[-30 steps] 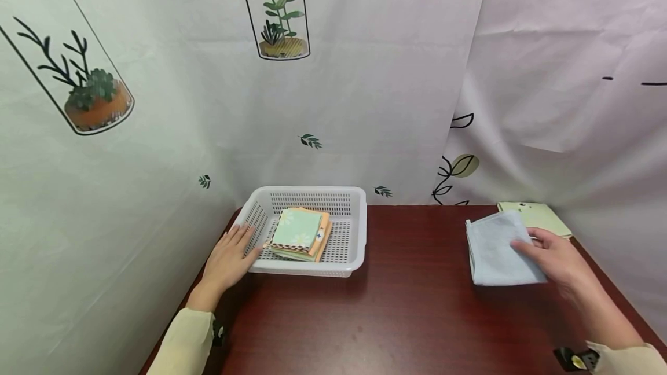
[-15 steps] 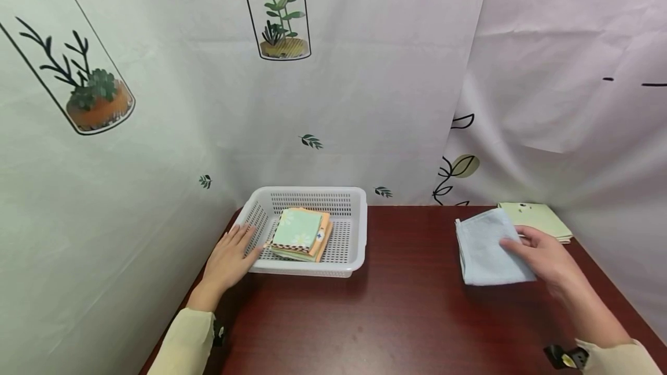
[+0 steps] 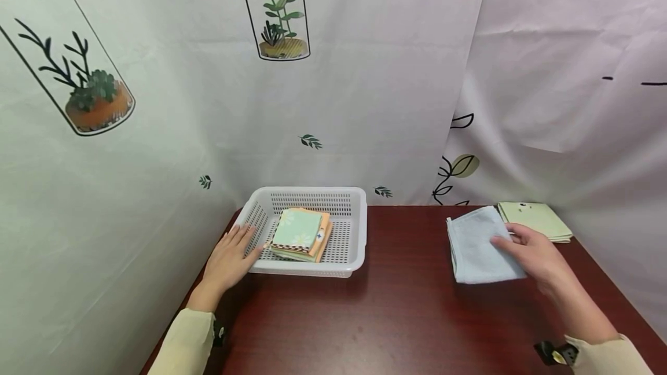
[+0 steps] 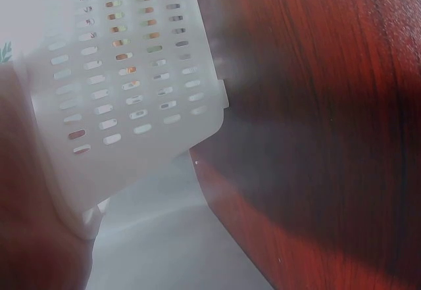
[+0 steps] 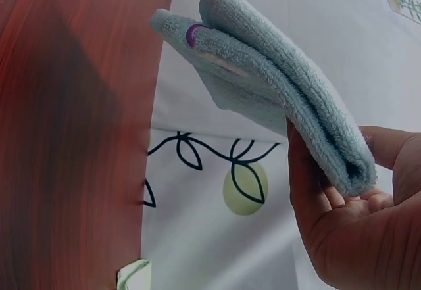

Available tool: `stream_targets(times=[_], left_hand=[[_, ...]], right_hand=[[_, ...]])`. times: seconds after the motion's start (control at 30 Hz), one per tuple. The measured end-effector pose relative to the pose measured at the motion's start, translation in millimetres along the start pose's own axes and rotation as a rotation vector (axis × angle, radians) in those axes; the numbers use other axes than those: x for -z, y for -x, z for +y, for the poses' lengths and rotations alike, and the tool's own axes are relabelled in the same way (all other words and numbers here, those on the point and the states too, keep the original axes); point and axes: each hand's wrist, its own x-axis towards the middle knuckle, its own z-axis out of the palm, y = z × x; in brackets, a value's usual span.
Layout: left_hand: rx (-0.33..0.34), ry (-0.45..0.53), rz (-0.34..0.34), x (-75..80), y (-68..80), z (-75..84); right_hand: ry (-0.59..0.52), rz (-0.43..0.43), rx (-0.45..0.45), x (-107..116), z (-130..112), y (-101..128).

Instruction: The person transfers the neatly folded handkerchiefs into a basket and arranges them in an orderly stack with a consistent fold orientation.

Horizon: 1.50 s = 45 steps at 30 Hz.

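Terry cloth, pale blue and folded double: our right hand pinches this blue towel by its edge, thumb under and fingers over, as the right wrist view shows, so the fold stays closed while it hangs lifted above the dark red table. Just behind it lies a pale green cloth at the table's far right corner. Well apart to the left, our left hand rests flat with straight fingers against the near-left wall of the white basket, likely to steady it. Inside sits a stack of folded cloths, green on top.
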Motion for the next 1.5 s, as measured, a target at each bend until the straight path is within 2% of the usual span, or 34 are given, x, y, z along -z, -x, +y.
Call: stream_targets(times=[0.37,1.5], left_hand=[[0.001,0.003,-0.008,-0.5,-0.2,-0.3],[0.005,-0.004,-0.01,-1.2,-0.1,-1.2]], right_hand=[[0.043,0.005,0.021,-7.2,-4.2,-1.8],[-0.03,-0.034,0.031,-36.4,-27.4,-11.8]])
